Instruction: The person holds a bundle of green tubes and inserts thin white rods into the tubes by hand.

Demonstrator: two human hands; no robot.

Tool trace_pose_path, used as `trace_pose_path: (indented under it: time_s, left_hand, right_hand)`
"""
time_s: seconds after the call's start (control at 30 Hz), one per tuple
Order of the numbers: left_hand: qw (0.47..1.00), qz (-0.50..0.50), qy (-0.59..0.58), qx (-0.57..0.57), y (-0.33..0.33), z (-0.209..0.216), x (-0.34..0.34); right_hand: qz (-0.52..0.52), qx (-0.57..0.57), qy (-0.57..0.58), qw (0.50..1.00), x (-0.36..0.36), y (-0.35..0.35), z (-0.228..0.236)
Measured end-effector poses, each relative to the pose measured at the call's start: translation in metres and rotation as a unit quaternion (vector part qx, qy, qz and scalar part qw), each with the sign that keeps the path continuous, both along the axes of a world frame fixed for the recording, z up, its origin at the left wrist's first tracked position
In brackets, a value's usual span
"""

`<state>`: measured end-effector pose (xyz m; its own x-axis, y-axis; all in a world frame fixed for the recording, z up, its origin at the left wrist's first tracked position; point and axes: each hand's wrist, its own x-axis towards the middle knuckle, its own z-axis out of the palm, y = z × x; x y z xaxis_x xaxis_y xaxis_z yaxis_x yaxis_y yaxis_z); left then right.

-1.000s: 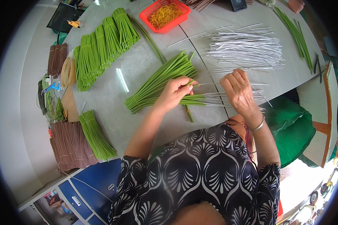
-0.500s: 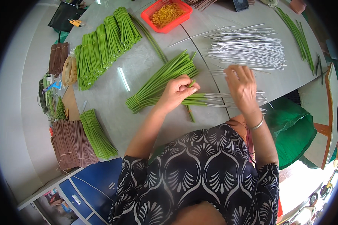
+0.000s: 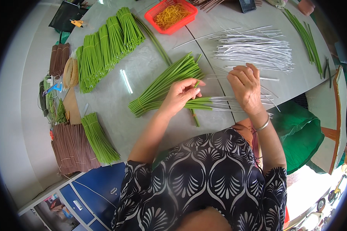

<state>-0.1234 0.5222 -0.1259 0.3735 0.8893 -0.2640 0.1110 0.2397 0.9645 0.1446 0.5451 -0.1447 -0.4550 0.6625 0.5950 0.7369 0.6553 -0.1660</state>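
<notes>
From my remote seat I see the left hand (image 3: 182, 92) pinching a green plastic stem (image 3: 197, 83) between thumb and fingertips. The right hand (image 3: 244, 86) has its fingers curled together around a thin white wire (image 3: 270, 79), though I can't make out the exact grip. Under and beside the left hand lies a fanned green stem bundle (image 3: 169, 73); white wires project from its nearer stems and pass beneath the right hand. Just beyond that hand, the white wire pile (image 3: 254, 50) crowds the far side. I get more room to the left, where grey tabletop (image 3: 113, 102) shows as far as the row of tied green bundles (image 3: 112, 34). The table's near edge curves close to the torso, with a green plastic bag (image 3: 300, 134) past it on the right. Farther out, a red plastic basket (image 3: 178, 27) holds yellow rubber bands (image 3: 171, 16); pliers (image 3: 327, 69) sit at the right rim.
</notes>
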Motion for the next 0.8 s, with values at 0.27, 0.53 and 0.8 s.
trace_pose_path:
  time_s: [0.27, 0.53, 0.8]
  left_hand:
    - [0.999, 0.007, 0.014, 0.041, 0.000, -0.014, -0.007]
    - [0.999, 0.001, 0.036, 0.035, -0.001, -0.020, -0.005]
    - [0.998, -0.010, 0.045, 0.036, 0.000, -0.023, 0.002]
  right_hand:
    - [0.011, 0.011, 0.015, 1.000, -0.018, -0.003, 0.009]
    - [0.022, 0.010, 0.021, 0.999, -0.016, -0.006, 0.004]
    - [0.016, -0.013, 0.041, 0.999, -0.007, -0.008, 0.003]
